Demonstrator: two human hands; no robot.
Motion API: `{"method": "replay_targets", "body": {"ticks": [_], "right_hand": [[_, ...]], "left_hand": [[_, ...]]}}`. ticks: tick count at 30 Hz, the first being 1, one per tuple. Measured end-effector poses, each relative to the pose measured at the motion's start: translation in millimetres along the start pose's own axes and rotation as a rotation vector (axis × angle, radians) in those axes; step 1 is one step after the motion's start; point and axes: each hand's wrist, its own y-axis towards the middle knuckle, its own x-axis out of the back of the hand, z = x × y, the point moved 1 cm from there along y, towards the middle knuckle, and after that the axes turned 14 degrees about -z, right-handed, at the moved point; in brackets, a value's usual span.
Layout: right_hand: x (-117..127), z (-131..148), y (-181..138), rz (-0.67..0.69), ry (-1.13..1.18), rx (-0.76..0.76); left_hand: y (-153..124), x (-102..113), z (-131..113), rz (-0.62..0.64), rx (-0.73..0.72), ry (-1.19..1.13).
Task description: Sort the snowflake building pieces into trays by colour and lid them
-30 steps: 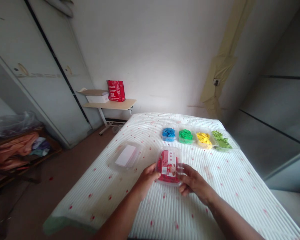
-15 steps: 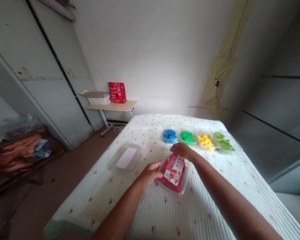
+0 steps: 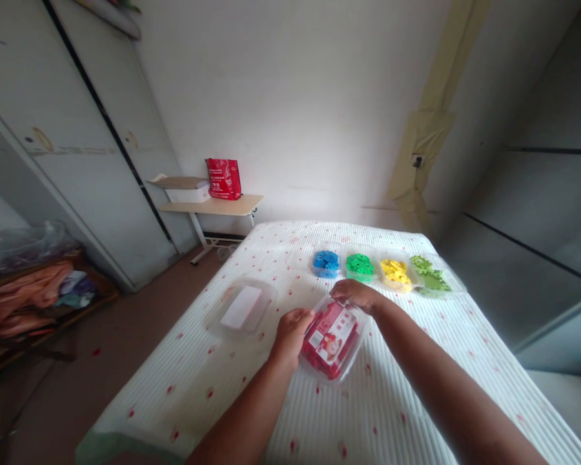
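A clear plastic box [image 3: 333,339] full of red pieces, with a printed label on its lid, rests at an angle on the cloth-covered bed or table. My left hand [image 3: 293,332] grips its left side, thumb over the top edge. At the far edge of the lid, my right hand [image 3: 353,295] has its fingers curled over the rim. Whether the lid is lifted there I cannot tell. Left of the box lies a clear plastic lid or tray [image 3: 266,303] with a white label [image 3: 242,307].
Beyond my hands stand clear tubs of blue pieces [image 3: 326,261], green pieces [image 3: 359,265], yellow pieces [image 3: 395,272] and light-green pieces [image 3: 430,274]. A side table [image 3: 242,205] with a red bag [image 3: 224,179] and a white box [image 3: 188,192] is at the wall.
The red-piece box has turned slightly clockwise under my hands. My right hand has shifted a little right along its far edge; my left hand keeps its side.
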Motion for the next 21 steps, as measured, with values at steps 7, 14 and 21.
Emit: {"method": "replay_targets", "body": {"ticks": [7,14,21], "right_hand": [[0.4,-2.9,-0.3,-0.036,0.088,-0.024],[-1.5,-1.7,-4.0,-0.076,0.04,0.004],[14.8,0.8,-12.5,-0.055,0.029,-0.071]], "left_hand": [[5.4,0.9,0.4,-0.001,-0.023,0.058],[1.2,-1.6,-6.3,-0.002,-0.016,0.079],[8.1,5.5,-0.3,0.002,-0.003,0.07]]}}
